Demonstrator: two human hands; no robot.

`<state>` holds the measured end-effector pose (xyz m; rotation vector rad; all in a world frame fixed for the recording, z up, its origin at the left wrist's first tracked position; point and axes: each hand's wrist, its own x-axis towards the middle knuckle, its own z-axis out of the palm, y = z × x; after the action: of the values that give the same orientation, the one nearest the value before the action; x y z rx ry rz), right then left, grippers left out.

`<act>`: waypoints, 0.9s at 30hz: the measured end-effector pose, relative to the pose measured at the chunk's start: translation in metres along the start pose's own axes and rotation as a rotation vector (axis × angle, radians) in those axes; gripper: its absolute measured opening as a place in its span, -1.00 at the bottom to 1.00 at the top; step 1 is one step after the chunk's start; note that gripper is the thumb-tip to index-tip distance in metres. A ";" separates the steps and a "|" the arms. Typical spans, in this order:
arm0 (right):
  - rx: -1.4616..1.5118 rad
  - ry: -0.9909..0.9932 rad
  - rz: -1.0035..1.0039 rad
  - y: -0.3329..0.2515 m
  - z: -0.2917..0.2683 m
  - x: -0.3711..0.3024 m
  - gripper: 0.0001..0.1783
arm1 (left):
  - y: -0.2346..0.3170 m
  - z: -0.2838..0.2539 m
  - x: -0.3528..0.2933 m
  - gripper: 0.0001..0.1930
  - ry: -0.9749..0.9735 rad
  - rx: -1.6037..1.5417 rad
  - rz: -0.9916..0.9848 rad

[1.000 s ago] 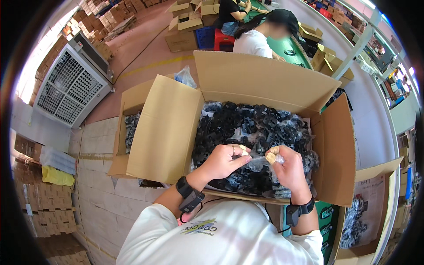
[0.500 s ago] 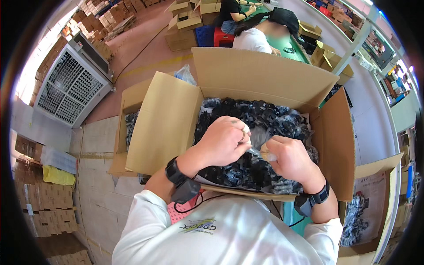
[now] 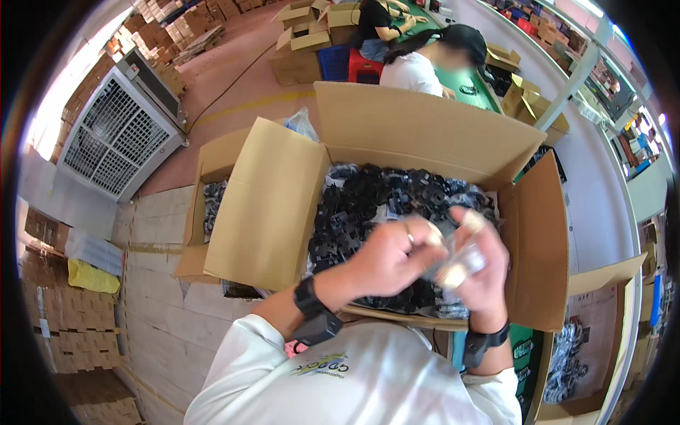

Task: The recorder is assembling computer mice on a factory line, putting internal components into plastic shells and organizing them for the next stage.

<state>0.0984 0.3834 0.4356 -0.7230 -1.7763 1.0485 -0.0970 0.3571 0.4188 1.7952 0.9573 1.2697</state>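
Above a large open cardboard box [image 3: 265, 205], a crumpled clear plastic bag [image 3: 469, 259] is in my right hand [image 3: 490, 273], with thumb and fingers bent around it. What the bag contains is blurred. My left hand [image 3: 391, 256] comes in from the left, its curled fingers right beside the bag. Motion smears those fingertips, so I cannot tell whether they grip it. Pale coverings show on some fingertips, and a ring is on the left hand. Many black plastic parts [image 3: 343, 223], some in clear bags, fill the box beneath both hands.
Another carton [image 3: 190, 212] with bagged parts stands to the left, and one [image 3: 613, 326] to the right. A large grey air cooler [image 3: 117, 134] is at far left. Beyond the box, two people sit at a green worktable [image 3: 485, 92]. Stacked cartons [image 3: 74, 304] line the left side.
My hands were fists pulling clear plastic between them over the box's middle. Both have shifted right; the right hand has turned and loosened around the bag. The view has shifted slightly.
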 end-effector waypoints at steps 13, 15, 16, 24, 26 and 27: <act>0.148 0.295 0.035 0.070 -0.018 -0.085 -0.82 | -0.173 -0.091 0.044 -0.79 0.183 1.208 -0.490; 0.140 0.282 0.009 0.074 -0.020 -0.094 -0.81 | -0.213 -0.102 0.037 -0.78 0.160 1.333 -0.551; 0.137 0.293 0.007 0.077 -0.020 -0.099 -0.81 | -0.224 -0.102 0.034 -0.78 0.097 1.367 -0.552; 0.337 0.198 0.317 0.066 -0.021 -0.111 -0.84 | -0.183 -0.097 0.051 -0.79 0.342 1.192 -0.410; 0.264 0.134 0.369 0.066 -0.018 -0.109 -0.77 | -0.157 -0.087 0.050 -0.78 0.445 1.078 -0.258; 0.305 0.113 0.399 0.066 -0.018 -0.108 -0.85 | -0.143 -0.078 0.046 -0.78 0.458 0.576 -0.262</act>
<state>0.1608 0.3325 0.3368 -0.9439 -1.3621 1.4745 -0.1842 0.4743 0.3324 1.7215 1.9075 1.3473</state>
